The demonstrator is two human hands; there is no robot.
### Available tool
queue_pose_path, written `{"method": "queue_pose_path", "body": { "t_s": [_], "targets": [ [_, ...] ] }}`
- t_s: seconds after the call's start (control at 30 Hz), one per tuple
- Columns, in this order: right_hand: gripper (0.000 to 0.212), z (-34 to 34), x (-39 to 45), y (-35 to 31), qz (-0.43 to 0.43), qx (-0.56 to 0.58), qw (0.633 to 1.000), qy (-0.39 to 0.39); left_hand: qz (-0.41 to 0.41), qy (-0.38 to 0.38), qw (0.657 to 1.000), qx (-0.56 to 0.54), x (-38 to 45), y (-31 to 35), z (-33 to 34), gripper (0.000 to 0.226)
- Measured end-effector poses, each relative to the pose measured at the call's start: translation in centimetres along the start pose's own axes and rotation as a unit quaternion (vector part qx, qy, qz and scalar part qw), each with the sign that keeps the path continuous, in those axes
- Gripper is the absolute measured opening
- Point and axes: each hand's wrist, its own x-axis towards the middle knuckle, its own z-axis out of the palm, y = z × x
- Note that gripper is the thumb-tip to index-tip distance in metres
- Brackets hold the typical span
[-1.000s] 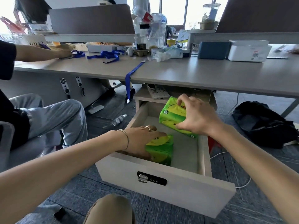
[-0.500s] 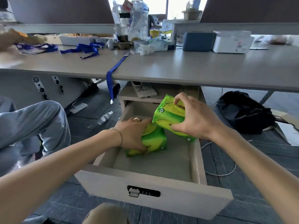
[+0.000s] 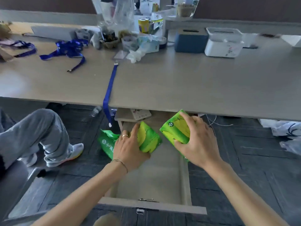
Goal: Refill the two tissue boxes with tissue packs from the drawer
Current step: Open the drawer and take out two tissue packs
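Note:
Each of my hands holds a green and yellow tissue pack above the open drawer (image 3: 184,185). My left hand (image 3: 128,148) grips one tissue pack (image 3: 149,138) over the drawer's left side. My right hand (image 3: 197,142) grips the other tissue pack (image 3: 176,129), raised close under the desk edge. On the desk at the back right stand two tissue boxes side by side: a blue tissue box (image 3: 189,40) and a white tissue box (image 3: 223,44), both with slotted lids on.
The grey desk (image 3: 179,82) spans the view, cluttered at the back with bags, cups and blue lanyards (image 3: 68,49). One lanyard (image 3: 109,88) hangs over the edge. A seated person's leg (image 3: 39,132) is at left. Cables and bags lie on the floor at right.
Both hands have lifted their packs up out of the drawer. The view has tilted so the desk top and both boxes now show from above.

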Motion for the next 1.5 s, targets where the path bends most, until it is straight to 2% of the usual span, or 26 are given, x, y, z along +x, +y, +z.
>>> {"method": "queue_pose_path", "body": {
  "t_s": [0.47,0.7,0.87,1.07,1.5],
  "targets": [
    [0.094,-16.2,3.3,-8.4,0.079,-0.051,0.995,-0.024,-0.071,-0.017,0.995,-0.065,0.1,9.1,-18.5,0.120],
    [0.094,-20.4,7.4,-10.2,0.087,-0.052,0.995,-0.016,-0.032,-0.020,0.999,-0.024,4.2,12.6,-23.5,0.124],
    [0.094,-21.9,11.4,-8.7,0.079,-0.055,0.995,-0.019,-0.046,-0.018,0.999,-0.005,9.1,14.4,-23.8,0.123],
    [0.092,-21.8,19.4,-3.6,0.030,-0.043,0.998,-0.018,-0.089,-0.018,0.996,0.006,16.2,16.1,-21.4,0.124],
    [0.100,-15.2,32.4,6.9,-0.037,-0.016,0.992,-0.116,-0.189,-0.043,0.980,0.052,28.6,17.9,-15.0,0.122]
  ]
}}
